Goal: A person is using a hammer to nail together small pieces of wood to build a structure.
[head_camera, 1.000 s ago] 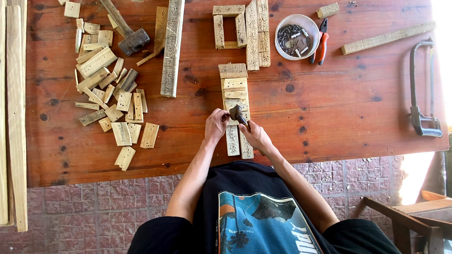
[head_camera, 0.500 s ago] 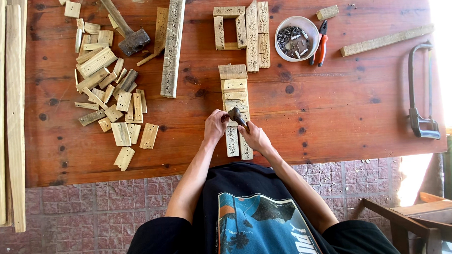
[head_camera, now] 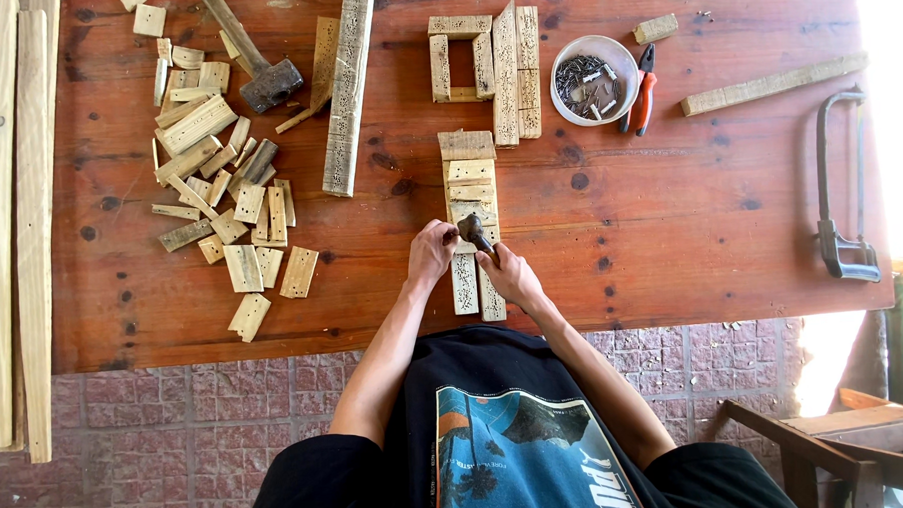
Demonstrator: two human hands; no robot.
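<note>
The right hand (head_camera: pixel 510 274) had its grip wrapped tight round a small hammer (head_camera: pixel 473 229), the dark head hanging just over the row of wooden slats (head_camera: pixel 470 198) near the middle of the wooden surface (head_camera: pixel 671 226). The left hand (head_camera: pixel 431 250) sat right beside it on the left, fingers pressed together against the near part of that row; whether it pinched a nail, too small to tell. Two long slats stuck out towards the person from under both hands, and the row ran away from them, far along the surface.

Left of the hands lay a scattered heap of short wood offcuts (head_camera: pixel 224 192), well apart from the work. Beyond the heap rested a heavy mallet (head_camera: pixel 260 75), and next to it a long drilled plank (head_camera: pixel 346 97) lying lengthwise. Far off, a half-built slat frame (head_camera: pixel 485 63) stood beside a white bowl of nails (head_camera: pixel 593 79), with orange-handled pliers (head_camera: pixel 643 89) touching the bowl's right side. A wood strip (head_camera: pixel 771 83) and a hacksaw (head_camera: pixel 840 190) lay at the right. Long boards (head_camera: pixel 15 229) ran down the left edge. Nothing stood between the hands and the slats.
</note>
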